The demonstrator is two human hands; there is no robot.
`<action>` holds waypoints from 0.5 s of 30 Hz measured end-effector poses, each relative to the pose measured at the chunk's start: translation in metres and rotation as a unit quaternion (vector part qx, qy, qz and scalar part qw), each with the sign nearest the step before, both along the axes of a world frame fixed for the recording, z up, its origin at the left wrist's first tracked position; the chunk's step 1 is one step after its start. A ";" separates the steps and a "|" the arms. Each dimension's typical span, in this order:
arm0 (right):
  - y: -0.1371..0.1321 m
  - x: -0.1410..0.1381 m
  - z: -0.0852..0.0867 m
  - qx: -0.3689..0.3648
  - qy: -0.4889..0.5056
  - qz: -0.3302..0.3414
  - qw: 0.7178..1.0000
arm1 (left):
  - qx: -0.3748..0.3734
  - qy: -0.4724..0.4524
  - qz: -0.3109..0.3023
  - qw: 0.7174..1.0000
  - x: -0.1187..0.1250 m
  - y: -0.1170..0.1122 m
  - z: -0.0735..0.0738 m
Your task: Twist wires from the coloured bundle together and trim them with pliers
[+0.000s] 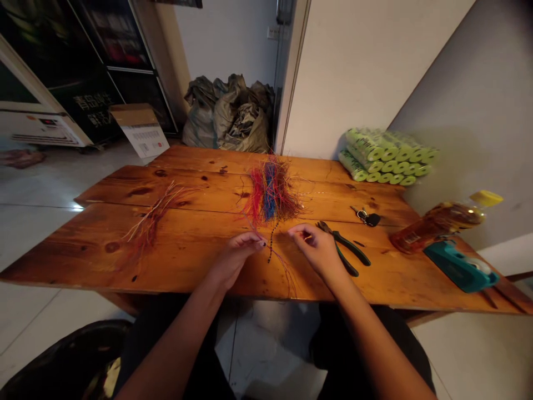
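Observation:
My left hand (244, 250) is closed in a pinch on a few thin reddish wires (285, 265), whose loose ends fan out to the right and down toward the table's front edge. To its right, my right hand (314, 247) has its thumb and forefinger pressed together; whatever may be between them is too small to make out. Between the hands a dark beaded-looking strand (272, 241) lies on the wood. Just beyond them is a tangled pile of red, blue and brown wires (270, 191). Green-handled pliers (345, 248) rest beside my right hand, jaws pointing away.
The wooden table (200, 233) also holds pale and red wires (154, 216) at left. On the right are keys (366, 216), an amber drink bottle (437, 222), a teal tape dispenser (460, 266) and stacked green rolls (385, 158). A black bin (62, 361) stands lower left.

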State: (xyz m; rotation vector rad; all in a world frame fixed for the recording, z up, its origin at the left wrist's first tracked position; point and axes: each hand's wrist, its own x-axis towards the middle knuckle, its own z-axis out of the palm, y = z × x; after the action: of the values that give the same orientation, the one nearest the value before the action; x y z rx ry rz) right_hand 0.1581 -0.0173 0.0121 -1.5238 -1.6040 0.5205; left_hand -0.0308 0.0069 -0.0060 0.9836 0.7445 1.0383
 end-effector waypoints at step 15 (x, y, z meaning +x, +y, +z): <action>-0.010 -0.006 0.020 -0.041 0.153 0.013 0.987 | 0.011 -0.071 -0.042 0.997 0.001 -0.004 -0.002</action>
State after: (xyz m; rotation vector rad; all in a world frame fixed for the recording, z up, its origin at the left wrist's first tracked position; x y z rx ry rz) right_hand 0.1518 -0.0274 0.0318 -1.4052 -1.3806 0.8038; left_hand -0.0296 0.0026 -0.0076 0.9412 0.5709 1.0342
